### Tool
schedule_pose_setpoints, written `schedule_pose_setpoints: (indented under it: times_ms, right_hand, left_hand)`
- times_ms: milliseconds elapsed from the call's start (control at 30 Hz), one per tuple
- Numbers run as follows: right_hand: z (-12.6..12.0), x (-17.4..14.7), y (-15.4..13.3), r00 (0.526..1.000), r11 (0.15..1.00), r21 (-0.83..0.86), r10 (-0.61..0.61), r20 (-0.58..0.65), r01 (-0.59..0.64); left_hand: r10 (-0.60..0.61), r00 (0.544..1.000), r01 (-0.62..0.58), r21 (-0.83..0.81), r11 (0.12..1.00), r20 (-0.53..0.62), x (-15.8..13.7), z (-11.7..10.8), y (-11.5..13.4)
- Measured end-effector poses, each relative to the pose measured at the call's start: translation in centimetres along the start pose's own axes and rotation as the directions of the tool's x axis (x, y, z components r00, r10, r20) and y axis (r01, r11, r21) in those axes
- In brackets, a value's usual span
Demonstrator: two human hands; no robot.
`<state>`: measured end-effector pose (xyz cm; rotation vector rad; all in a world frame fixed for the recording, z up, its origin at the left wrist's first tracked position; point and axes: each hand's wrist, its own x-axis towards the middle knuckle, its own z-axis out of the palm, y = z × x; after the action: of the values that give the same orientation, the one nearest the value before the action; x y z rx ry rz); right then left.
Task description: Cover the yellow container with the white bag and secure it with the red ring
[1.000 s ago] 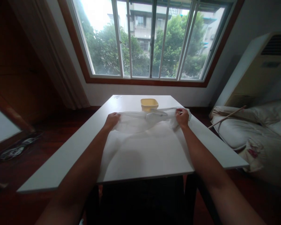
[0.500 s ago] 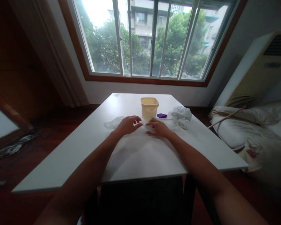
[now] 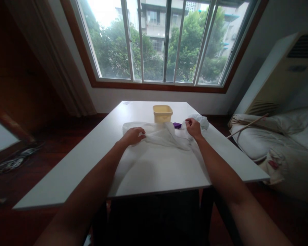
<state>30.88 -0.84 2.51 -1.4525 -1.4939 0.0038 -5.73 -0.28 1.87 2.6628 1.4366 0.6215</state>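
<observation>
A thin, see-through white plastic bag [image 3: 160, 133] lies stretched and creased across the middle of the white table. My left hand [image 3: 135, 136] has its fingers closed on the bag's left part. On the right, my right hand [image 3: 193, 128] is raised slightly, its thumb and fingertips pinching the bag's other part. Just beyond the bag stands a pale yellow plastic tub [image 3: 163, 114], upright, its lower part hidden behind the film. A small purple folded piece [image 3: 177, 125] lies between the tub and my right hand.
Crumpled white plastic [image 3: 202, 121] lies behind my right hand. The white table [image 3: 79, 164] has its front edge close to my body. To the right are a covered couch with a stick [image 3: 247, 126] on it and a tall air conditioner [image 3: 274, 75]. A window is ahead.
My hands were close together before the tub and have moved apart, the right one farther to the right and away from me. The bag between them is now spread wider, covering the tub's lower part.
</observation>
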Motion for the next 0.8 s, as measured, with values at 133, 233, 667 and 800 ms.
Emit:
schedule_pose_setpoints:
  times_ms: [133, 233, 667, 800]
  right_hand:
    - [1.1, -1.3, -1.9, 0.983, 0.988, 0.094, -0.131, 0.127, 0.120]
    - [2.8, -3.0, -4.1, 0.889, 0.932, 0.104, -0.362, 0.282, 0.347]
    - [1.9, -2.5, -4.5, 0.965, 0.984, -0.002, -0.176, 0.195, 0.180]
    - [0.0, -1.2, -3.4, 0.998, 0.996, -0.069, -0.062, 0.020, 0.063]
  left_hand:
    - [0.028, 0.999, -0.027, -0.055, 0.998, 0.019, -0.2, -0.4, 1.4]
    - [0.080, 0.996, -0.076, -0.108, 0.991, 0.039, -0.1, -0.5, 3.2]
    - [-0.242, 0.962, 0.228, 0.111, 0.967, 0.130, -0.2, 3.7, -0.9]
    - [-0.347, 0.910, 0.330, 0.107, 0.938, 0.229, -0.2, 4.4, -1.0]
